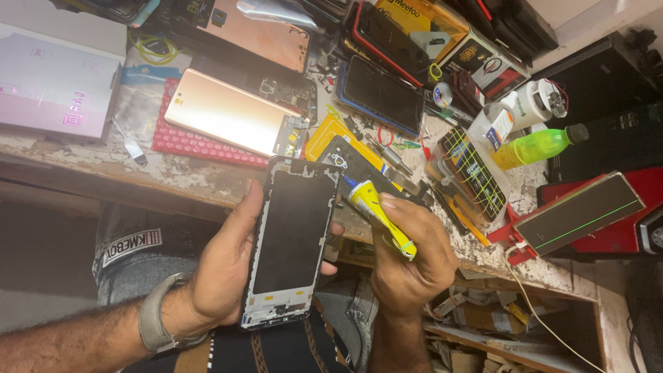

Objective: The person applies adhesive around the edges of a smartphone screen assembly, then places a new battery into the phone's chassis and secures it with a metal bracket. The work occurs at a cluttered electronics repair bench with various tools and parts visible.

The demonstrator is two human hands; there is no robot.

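Observation:
My left hand holds a phone frame, black in the middle with a pale rim, upright over my lap. My right hand grips a small yellow glue tube with a blue nozzle. The nozzle tip points at the upper right edge of the frame and sits very close to it. A grey watch is on my left wrist.
The worn workbench carries a gold phone back panel on a red mat, several dark phones, a yellow tool mat, a green bottle, white bottles and a red device at the right. An open drawer of parts lies below right.

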